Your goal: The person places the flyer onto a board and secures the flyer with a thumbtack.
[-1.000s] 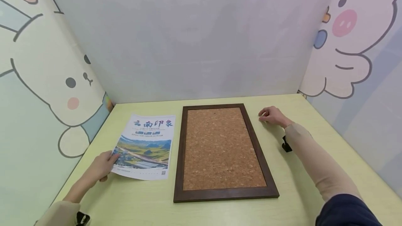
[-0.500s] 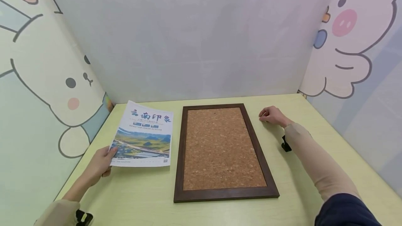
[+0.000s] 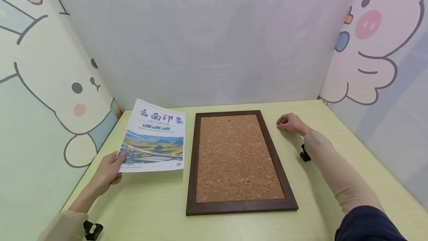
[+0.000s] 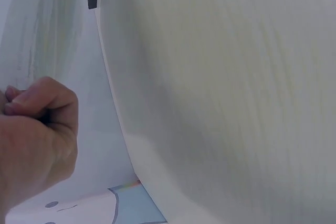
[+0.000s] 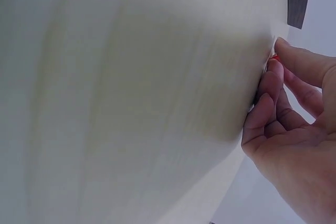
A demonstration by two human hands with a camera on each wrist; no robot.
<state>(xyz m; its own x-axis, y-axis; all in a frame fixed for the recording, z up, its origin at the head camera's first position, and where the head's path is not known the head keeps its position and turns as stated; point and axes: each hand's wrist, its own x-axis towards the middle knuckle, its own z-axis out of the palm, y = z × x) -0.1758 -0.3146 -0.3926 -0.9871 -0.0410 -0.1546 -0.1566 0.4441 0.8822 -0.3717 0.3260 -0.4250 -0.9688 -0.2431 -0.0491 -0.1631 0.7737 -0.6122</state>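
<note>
My left hand (image 3: pixel 115 163) pinches the lower left corner of a printed poster (image 3: pixel 153 138) with a landscape photo and holds it tilted up off the yellow-green table (image 3: pixel 150 203). To its right a cork board (image 3: pixel 235 159) in a dark wooden frame lies flat. Right of the board's far corner, my right hand (image 3: pixel 281 123) rests on the table with curled fingers. In the right wrist view its fingertips (image 5: pixel 273 74) press together around a small red thing (image 5: pixel 275 57), barely visible. The left wrist view shows only my curled left hand (image 4: pixel 37 129) and the table.
Three walls enclose the table: a rabbit cartoon panel (image 3: pixel 50 92) on the left, a plain grey wall (image 3: pixel 207 40) behind, a pig cartoon panel (image 3: pixel 378 58) on the right. Black wrist-camera straps (image 3: pixel 305 154) sit on both forearms.
My left hand has lifted the poster off the table and raised its far edge, bringing it slightly back toward me. The right hand and the cork board have stayed put.
</note>
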